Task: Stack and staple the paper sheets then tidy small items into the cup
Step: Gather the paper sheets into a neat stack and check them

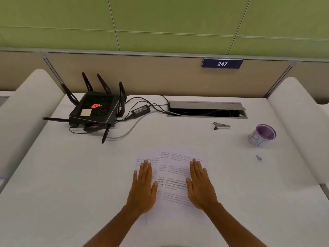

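Head view: your left hand (142, 189) & right hand (201, 188) lie flat, fingers straight, pinning 2+ overlapping paper sheets (175, 179) to the counter (71, 184), prob. to square them.

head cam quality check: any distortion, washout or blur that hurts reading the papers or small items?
Head view: wide-angle bowing curves the desk edges; even lighting, only faint shadows; white paper sheets wash out against the desk, text too soft to read; small items blurred, unidentifiable; stapler and cup clear.
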